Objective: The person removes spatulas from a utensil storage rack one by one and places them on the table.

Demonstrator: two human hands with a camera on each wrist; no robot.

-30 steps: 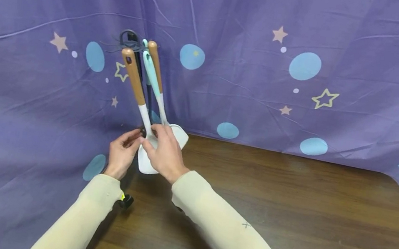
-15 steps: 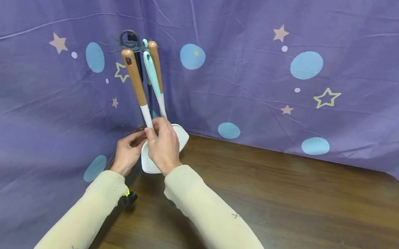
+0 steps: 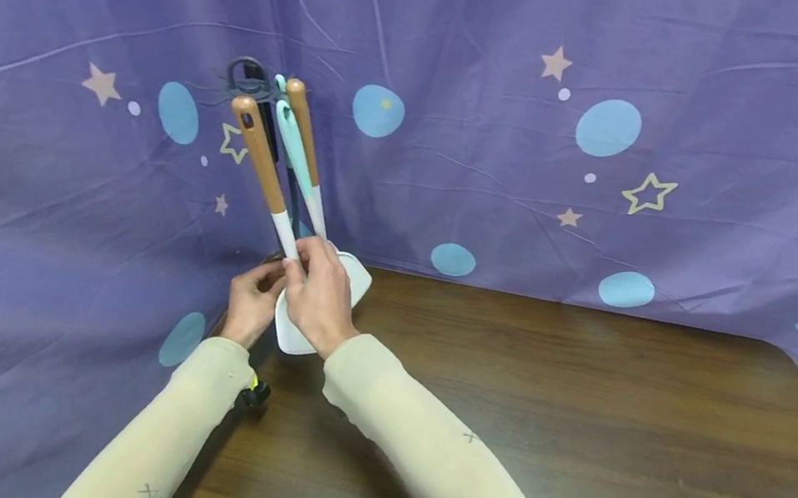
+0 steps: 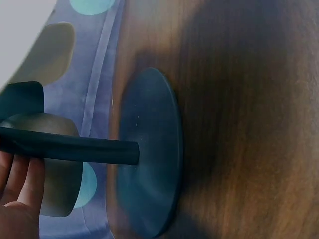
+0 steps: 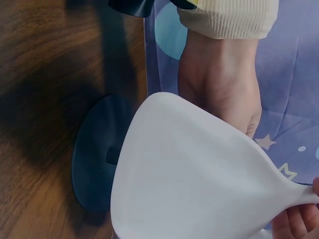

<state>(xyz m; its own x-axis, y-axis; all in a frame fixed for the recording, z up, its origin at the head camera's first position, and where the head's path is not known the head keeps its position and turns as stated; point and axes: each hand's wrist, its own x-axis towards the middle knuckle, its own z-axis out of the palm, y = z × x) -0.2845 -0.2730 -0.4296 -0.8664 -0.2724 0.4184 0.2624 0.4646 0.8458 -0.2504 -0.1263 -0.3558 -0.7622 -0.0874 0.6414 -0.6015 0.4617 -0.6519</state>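
A utensil stand has a round dark base (image 4: 149, 194), a slim post (image 4: 94, 148) and a hooked top (image 3: 250, 85). Several kitchen utensils hang around it. The nearest is a white spatula (image 5: 194, 169) with a wooden handle (image 3: 260, 155); my right hand (image 3: 321, 293) pinches its neck. Beside it hang a mint-handled utensil (image 3: 294, 149) and another wooden-handled one (image 3: 304, 123). My left hand (image 3: 250, 307) reaches behind the spatula, its fingers curled against the post in the left wrist view. The ends of those fingers are hidden.
The stand is at the back left corner of a brown wooden table (image 3: 575, 407). A purple patterned curtain (image 3: 476, 124) lines the back and left sides, close behind the utensils. Another white utensil head (image 3: 357, 277) shows just right of my right hand.
My left hand has shifted right, further behind the spatula. The right hand has slid slightly left and keeps its grip on the spatula's neck. The utensils stay hanging.
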